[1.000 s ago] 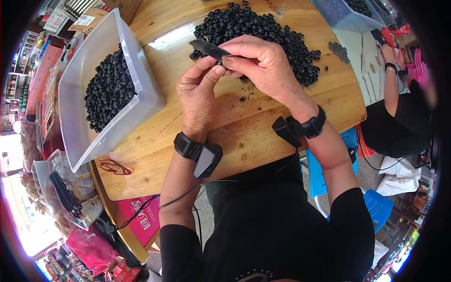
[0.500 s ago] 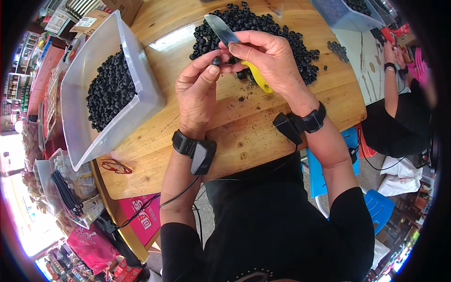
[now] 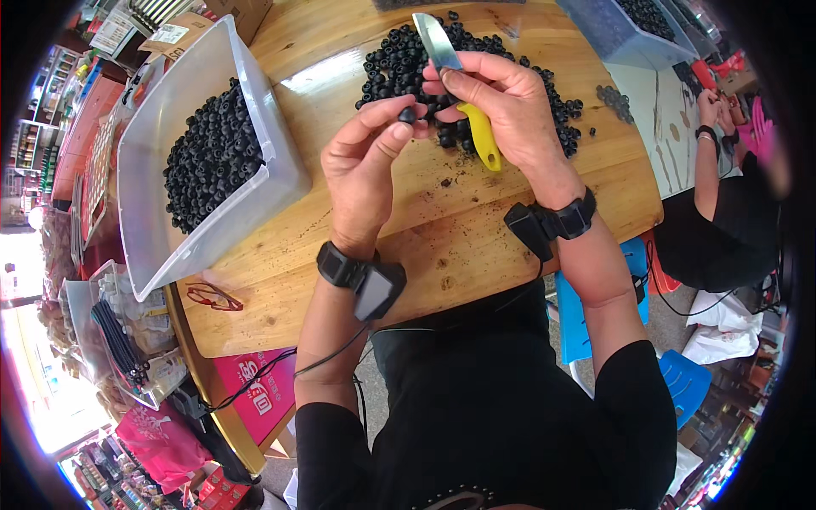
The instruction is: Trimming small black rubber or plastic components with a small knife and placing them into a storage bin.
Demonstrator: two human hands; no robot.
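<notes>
Between the thumb and fingers of my left hand [image 3: 360, 166] is a small black round piece [image 3: 408, 115]. My right hand [image 3: 518, 110] is closed round a knife [image 3: 482, 136] with a yellow handle, its blade pointing up and away from me, apart from the piece. Under and behind both hands lies a loose pile of similar black pieces [image 3: 393, 64], many with a hole. What they are made of I cannot tell. On the left, a clear plastic tub [image 3: 285, 174] holds a heap of the same pieces [image 3: 212, 161].
The wooden table [image 3: 408, 246] bears dark crumbs and red-framed glasses [image 3: 214, 297] near its left edge. Another plastic tub [image 3: 625, 47] stands at the far right. Beside it, a person [image 3: 707, 170] in black works at a white table [image 3: 650, 119]. A blue chair [image 3: 574, 327] stands below the table's right side.
The knife and my right hand have shifted to the right, away from my left hand, which has also moved slightly right with the black piece. The gap between the hands is wider.
</notes>
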